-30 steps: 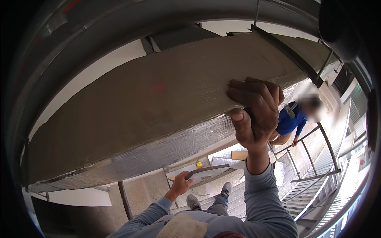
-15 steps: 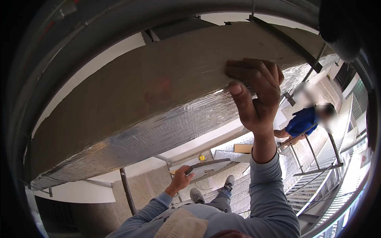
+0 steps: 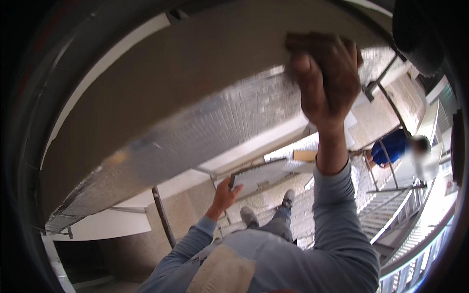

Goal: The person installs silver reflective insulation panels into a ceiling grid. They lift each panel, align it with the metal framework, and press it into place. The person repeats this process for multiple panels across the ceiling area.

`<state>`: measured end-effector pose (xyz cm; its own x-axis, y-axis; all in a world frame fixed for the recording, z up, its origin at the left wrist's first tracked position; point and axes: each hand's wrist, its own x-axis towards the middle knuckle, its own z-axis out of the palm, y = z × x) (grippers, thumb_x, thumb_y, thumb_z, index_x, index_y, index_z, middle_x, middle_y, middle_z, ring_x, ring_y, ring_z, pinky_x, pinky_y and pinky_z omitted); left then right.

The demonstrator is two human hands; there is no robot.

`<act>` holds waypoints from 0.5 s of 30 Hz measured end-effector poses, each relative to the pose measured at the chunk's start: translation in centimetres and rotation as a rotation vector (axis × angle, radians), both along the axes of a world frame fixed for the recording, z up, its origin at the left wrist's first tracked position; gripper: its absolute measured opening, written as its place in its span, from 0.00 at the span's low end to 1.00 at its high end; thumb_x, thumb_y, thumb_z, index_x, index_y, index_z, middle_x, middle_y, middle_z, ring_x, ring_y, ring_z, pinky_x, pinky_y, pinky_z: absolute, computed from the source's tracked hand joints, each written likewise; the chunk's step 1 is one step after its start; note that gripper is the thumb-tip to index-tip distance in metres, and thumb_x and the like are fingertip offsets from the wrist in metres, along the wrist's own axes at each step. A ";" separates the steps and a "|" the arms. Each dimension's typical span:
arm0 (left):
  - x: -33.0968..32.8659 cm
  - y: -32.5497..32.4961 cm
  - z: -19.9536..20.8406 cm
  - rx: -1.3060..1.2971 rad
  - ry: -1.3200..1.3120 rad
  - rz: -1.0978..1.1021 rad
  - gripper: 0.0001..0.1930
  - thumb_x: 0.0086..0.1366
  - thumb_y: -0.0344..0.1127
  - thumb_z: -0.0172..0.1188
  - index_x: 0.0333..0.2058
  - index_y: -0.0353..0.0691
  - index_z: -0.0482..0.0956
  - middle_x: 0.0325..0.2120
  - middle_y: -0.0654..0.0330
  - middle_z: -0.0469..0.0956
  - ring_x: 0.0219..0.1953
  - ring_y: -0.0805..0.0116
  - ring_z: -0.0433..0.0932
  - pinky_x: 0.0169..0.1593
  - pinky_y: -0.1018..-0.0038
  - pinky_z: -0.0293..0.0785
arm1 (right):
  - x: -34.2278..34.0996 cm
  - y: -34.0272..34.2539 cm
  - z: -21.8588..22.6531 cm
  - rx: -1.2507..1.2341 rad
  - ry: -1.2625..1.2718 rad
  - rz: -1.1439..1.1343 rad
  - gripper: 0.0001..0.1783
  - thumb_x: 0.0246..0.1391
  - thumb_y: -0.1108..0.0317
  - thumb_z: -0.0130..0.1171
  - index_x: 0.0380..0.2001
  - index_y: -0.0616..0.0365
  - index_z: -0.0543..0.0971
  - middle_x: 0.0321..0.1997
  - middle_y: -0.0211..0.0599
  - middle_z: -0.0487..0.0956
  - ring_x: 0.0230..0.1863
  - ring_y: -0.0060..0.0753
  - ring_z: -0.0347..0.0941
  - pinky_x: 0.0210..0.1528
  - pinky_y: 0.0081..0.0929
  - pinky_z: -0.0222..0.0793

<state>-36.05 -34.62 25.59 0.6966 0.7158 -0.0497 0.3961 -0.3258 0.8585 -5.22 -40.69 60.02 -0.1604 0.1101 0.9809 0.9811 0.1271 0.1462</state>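
Observation:
My right hand (image 3: 330, 80) is raised to a long, smooth grey-brown surface (image 3: 195, 63) overhead, close to where it meets a silver foil-faced band (image 3: 210, 122). Its fingers are bent and smeared by motion, with the thumb toward the foil; a dark edge shows past the fingers, but what they hold is hidden. Lower and to the left, my left hand (image 3: 225, 198) grips one end of a thin flat board (image 3: 261, 172) with a dark edge and a pale face, tilted and well below the foil band.
A person in blue (image 3: 391, 146) is lower down at the right, beside metal frames and railings (image 3: 405, 205). My shoes (image 3: 249, 216) show over a patterned floor. A tan block (image 3: 304, 155) lies beyond the board. A dark post (image 3: 162, 215) stands at the left.
My right hand has moved up in the picture, slightly right, still at the grey-brown surface. The board in my left hand has tilted and now shows its pale face. The whole view has shifted.

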 end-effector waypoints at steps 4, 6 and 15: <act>-1.1 -0.2 0.3 -0.202 -0.124 0.013 0.19 0.63 0.38 0.70 0.48 0.33 0.81 0.41 0.48 0.85 0.43 0.54 0.85 0.47 0.64 0.77 | 0.0 0.4 -0.2 0.006 0.016 0.050 0.13 0.62 0.58 0.63 0.36 0.57 0.84 0.35 0.33 0.82 0.38 0.34 0.75 0.47 0.32 0.64; -1.5 -0.6 0.2 -0.137 -0.080 0.026 0.18 0.64 0.38 0.69 0.48 0.34 0.82 0.39 0.47 0.86 0.42 0.54 0.85 0.46 0.64 0.78 | -0.1 0.5 -0.2 0.007 0.031 0.076 0.13 0.63 0.58 0.62 0.36 0.57 0.84 0.34 0.33 0.82 0.37 0.34 0.75 0.46 0.32 0.65; -1.7 -1.5 1.1 -0.176 0.005 -0.007 0.15 0.64 0.34 0.67 0.48 0.34 0.82 0.39 0.49 0.86 0.44 0.60 0.85 0.48 0.66 0.78 | -0.7 0.2 -0.5 0.022 0.089 0.079 0.14 0.66 0.59 0.60 0.35 0.60 0.83 0.31 0.36 0.80 0.34 0.36 0.74 0.42 0.33 0.66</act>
